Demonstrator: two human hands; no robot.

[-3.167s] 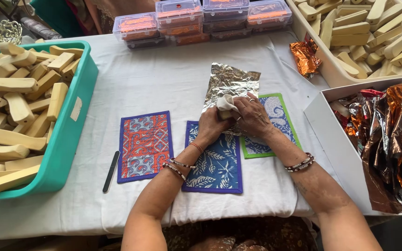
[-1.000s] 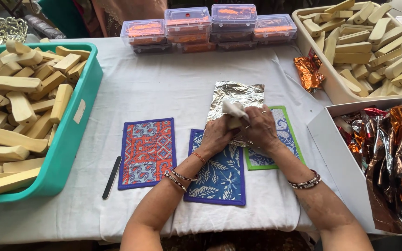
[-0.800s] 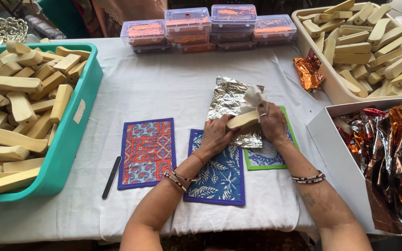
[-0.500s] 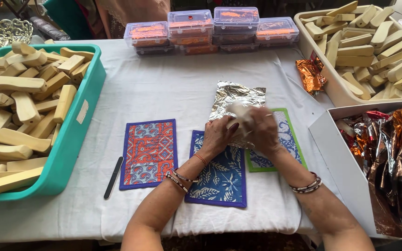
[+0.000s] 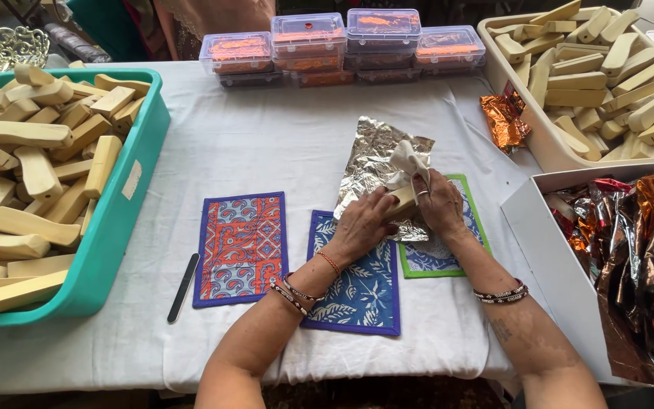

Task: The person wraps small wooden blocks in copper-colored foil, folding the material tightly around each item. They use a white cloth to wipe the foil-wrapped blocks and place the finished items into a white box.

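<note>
Your left hand (image 5: 362, 223) grips the wood block (image 5: 401, 201) steady over the foil (image 5: 376, 163), mid-table, so your right hand (image 5: 439, 203), clenched on the cloth (image 5: 408, 160), can rub it.

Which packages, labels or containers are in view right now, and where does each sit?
Clear plastic boxes: far table edge, rectangular, stacked, orange contents.
Teal tub: left, full of wooden blocks.
White label: on the teal tub's side wall.
Cream tray: far right, full of wooden blocks.
White box: right, holds crumpled copper foil.
Silver foil sheet: centre, beneath the hands.
</note>
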